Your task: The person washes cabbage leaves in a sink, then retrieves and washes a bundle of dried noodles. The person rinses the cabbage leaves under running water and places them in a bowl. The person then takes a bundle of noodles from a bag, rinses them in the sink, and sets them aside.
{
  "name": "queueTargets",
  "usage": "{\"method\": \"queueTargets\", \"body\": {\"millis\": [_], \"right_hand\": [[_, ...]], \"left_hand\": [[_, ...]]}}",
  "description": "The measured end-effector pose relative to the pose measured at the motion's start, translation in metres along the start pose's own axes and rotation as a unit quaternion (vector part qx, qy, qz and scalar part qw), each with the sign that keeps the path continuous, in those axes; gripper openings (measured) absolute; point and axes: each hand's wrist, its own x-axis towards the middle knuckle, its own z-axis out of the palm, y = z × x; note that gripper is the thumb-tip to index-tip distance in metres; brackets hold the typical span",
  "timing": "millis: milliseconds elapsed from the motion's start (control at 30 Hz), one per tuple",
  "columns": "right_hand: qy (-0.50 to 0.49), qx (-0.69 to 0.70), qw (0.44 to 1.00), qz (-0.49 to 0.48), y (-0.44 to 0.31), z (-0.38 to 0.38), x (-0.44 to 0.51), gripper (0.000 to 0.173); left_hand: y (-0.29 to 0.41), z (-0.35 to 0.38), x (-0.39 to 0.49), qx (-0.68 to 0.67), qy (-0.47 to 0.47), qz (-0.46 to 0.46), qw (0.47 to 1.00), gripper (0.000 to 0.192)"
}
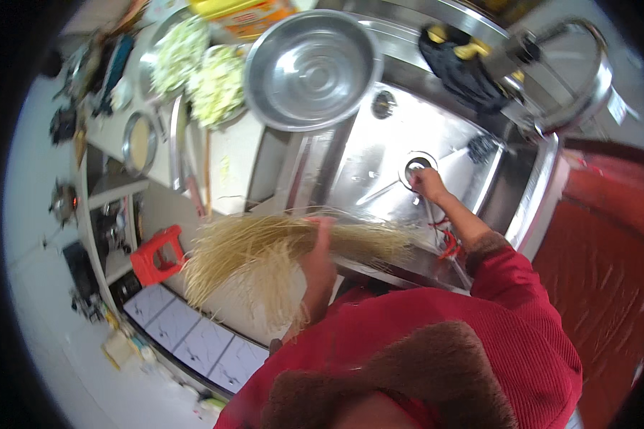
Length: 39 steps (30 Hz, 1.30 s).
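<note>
My left hand (320, 263) grips a large loose bundle of long, thin, pale-yellow dried noodles (236, 241), level with the front edge of the sink. Some lighter strands hang down beside the wrist. Inside the stainless-steel sink (375, 145), my right hand (428, 183) is at the round drain (417, 161), fingers bunched over its lower edge. Whether those fingers hold anything is hidden. A wide stainless-steel basin (314, 69) rests across the sink's far left corner.
Shredded cabbage (217, 86) is heaped on the counter, near a knife (178, 145) and a metal bowl (139, 143) of pale contents. A faucet (515, 53) and dark gloves (456, 64) are at the sink's back right. A red plastic stool (158, 256) stands at left.
</note>
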Motion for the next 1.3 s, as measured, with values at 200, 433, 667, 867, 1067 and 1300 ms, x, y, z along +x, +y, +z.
{"method": "queueTargets", "body": {"millis": [200,433,667,867,1067,1300], "right_hand": [[0.021,0.307,0.944,-0.116,-0.134,-0.076,0.013,0.003],[0.059,0.202,0.822,-0.529,-0.347,-0.097,0.062,0.011],[0.197,-0.074,0.791,-0.575,-0.394,-0.033,0.103,0.043],[0.192,0.043,0.875,-0.442,-0.260,-0.066,0.052,0.032],[0.320,0.117,0.935,-0.100,-0.131,-0.070,0.073,0.021],[0.243,0.061,0.966,-0.069,-0.082,-0.049,0.161,0.019]], "left_hand": [[-0.003,-0.019,-0.002,0.007,0.056,-0.011,0.998,0.007],[-0.009,-0.036,-0.013,-0.120,0.094,-0.035,0.988,0.011],[-0.010,-0.043,-0.013,-0.112,0.071,-0.046,0.990,0.010],[-0.012,-0.041,-0.009,-0.129,0.055,-0.041,0.989,0.011],[-0.010,-0.038,-0.004,-0.165,0.041,-0.039,0.985,0.010],[-0.004,-0.033,-0.007,-0.150,0.043,-0.062,0.986,0.012]]}}
